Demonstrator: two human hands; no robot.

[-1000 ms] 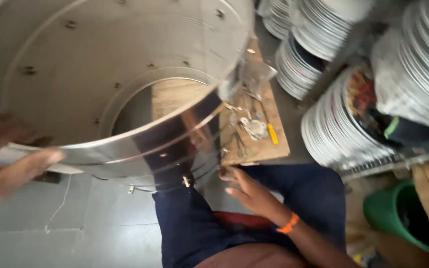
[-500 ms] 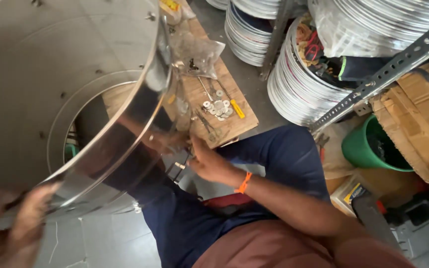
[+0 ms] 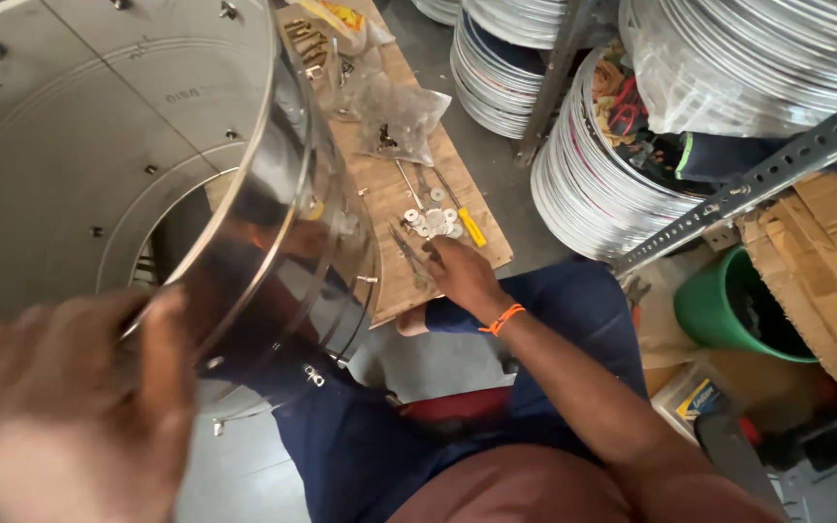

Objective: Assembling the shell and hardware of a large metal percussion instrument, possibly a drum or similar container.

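A: The steel drum (image 3: pixel 147 184), a big round shell of polished sheet metal, is filling the near left of the view, tipped on its edge over the person's lap. The left hand (image 3: pixel 60 407), blurred, is wrapping its fingers over the near rim and steadying it.

B: And the right hand (image 3: pixel 462 276)?

A: It is reaching onto the wooden board (image 3: pixel 409 184) at the centre, fingers curled down among the washers (image 3: pixel 433 221); whether it is pinching one, I cannot tell. A yellow-handled screwdriver (image 3: pixel 467 225) is lying just beside them.

B: So a fastening step?

A: It is looking that way: small hardware is being gathered. Picking those thin, flat, slippery discs is calling for a fine fingertip pinch while the left hand is bracing the drum.
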